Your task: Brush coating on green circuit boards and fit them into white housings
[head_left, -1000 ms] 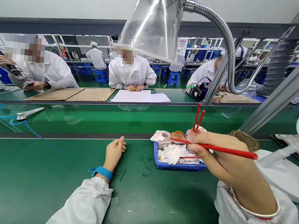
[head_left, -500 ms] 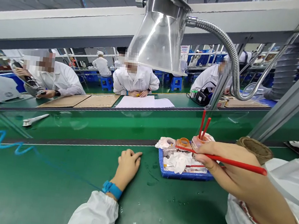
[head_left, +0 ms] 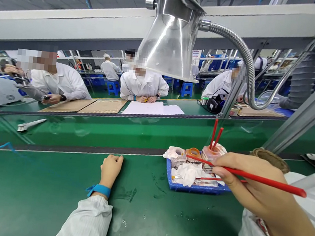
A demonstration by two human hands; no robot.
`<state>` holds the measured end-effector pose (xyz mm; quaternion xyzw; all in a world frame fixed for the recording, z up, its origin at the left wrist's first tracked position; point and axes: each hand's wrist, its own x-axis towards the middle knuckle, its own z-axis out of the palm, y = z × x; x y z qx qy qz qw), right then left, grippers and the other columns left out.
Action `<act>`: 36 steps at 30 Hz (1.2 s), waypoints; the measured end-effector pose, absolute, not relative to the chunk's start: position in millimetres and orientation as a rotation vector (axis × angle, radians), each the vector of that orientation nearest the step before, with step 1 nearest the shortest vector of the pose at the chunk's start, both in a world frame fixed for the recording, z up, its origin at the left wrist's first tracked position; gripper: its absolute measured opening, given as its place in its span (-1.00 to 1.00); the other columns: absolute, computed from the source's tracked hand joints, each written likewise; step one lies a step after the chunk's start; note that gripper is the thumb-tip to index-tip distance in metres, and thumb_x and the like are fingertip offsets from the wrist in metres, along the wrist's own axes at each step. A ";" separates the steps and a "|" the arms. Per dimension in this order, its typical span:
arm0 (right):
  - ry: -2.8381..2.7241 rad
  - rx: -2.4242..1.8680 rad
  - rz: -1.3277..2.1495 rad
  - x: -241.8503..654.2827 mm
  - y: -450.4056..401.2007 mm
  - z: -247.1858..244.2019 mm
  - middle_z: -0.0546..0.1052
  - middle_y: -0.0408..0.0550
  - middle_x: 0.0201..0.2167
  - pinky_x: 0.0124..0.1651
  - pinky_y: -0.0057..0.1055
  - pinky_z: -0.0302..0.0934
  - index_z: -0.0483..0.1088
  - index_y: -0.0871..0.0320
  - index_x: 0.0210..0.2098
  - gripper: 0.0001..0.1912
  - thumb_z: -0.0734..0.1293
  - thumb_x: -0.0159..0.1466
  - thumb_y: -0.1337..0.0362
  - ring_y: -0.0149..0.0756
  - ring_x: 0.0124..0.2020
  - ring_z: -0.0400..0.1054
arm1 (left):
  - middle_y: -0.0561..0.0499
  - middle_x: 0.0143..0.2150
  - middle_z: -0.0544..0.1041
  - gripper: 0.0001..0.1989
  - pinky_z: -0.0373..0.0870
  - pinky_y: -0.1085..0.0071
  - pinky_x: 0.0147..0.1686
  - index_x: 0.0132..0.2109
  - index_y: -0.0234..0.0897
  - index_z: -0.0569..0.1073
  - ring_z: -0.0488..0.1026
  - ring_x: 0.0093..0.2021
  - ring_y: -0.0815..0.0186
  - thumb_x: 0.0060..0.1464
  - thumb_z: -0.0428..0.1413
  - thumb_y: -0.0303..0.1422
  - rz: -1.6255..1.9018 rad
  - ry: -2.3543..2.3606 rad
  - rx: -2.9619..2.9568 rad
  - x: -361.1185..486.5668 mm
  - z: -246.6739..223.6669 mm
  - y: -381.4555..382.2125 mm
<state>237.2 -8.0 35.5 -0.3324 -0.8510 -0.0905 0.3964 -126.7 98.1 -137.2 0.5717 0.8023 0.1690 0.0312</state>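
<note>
My right hand (head_left: 255, 181) is closed in a pinch around a slim red-handled brush (head_left: 263, 179). Its thin front end points left, over the small jars in a blue tray (head_left: 195, 188). In that tray lie crumpled white tissue (head_left: 189, 172) and a second red-handled brush (head_left: 210, 178) with a pale flat tip. An orange-rimmed jar (head_left: 194, 152) stands at the back, beside a pinkish jar (head_left: 213, 152) with two red sticks upright in it. My left hand (head_left: 110, 169) rests on the green bench (head_left: 55, 182), fingers curled, with a blue wrist strap (head_left: 98, 190) below it.
Overhead hangs a clear extraction hood (head_left: 171, 44) with a metal hose (head_left: 238, 47). A white long-handled part (head_left: 31, 124) lies on the green strip beyond the bench. Co-workers in white coats sit opposite. A brown round container (head_left: 271, 160) stands behind my right hand.
My left hand has slid left along the bench, away from the tray. My right hand, still with the brush, has shifted slightly right. The white long-handled part has moved a little left.
</note>
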 end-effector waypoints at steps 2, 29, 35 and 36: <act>-2.140 -0.827 -0.264 237.3 -10.0 36.3 0.48 -0.12 -0.48 -0.47 -0.43 0.15 0.30 0.14 -0.39 -0.87 0.21 0.29 0.37 -0.37 -0.53 0.34 | -0.05 -0.14 0.46 -0.76 0.37 0.19 -0.16 -0.15 -0.32 0.42 0.42 -0.16 0.25 0.16 0.03 -0.24 0.538 2.456 1.760 -127.1 -140.4 99.5; -1.925 -0.798 -0.255 233.4 -33.6 36.8 0.46 -0.17 -0.56 -0.39 -0.37 0.24 0.32 0.09 -0.40 -0.86 0.25 0.22 0.45 -0.35 -0.53 0.36 | -0.08 -0.38 0.62 -0.56 0.40 0.28 -0.16 -0.34 -0.28 0.56 0.55 -0.26 0.14 0.12 -0.10 -0.09 1.343 2.005 1.489 -110.1 -135.7 97.0; -1.895 -0.848 -0.333 240.1 -27.7 30.4 0.47 -0.15 -0.53 -0.30 -0.37 0.25 0.35 0.08 -0.38 -0.91 0.25 0.24 0.37 -0.29 -0.43 0.39 | -0.08 -0.23 0.62 -0.63 0.35 0.26 -0.04 0.03 -0.29 0.42 0.53 -0.15 0.21 0.11 -0.05 -0.31 1.341 1.948 1.512 -110.2 -139.8 101.7; -1.890 -0.876 -0.350 241.3 -26.9 29.3 0.47 -0.13 -0.52 -0.29 -0.37 0.25 0.36 0.07 -0.38 -0.92 0.26 0.24 0.35 -0.28 -0.41 0.39 | -0.08 -0.23 0.62 -0.63 0.35 0.26 -0.03 0.04 -0.29 0.40 0.52 -0.14 0.22 0.11 -0.04 -0.32 1.330 1.930 1.524 -109.2 -140.6 102.6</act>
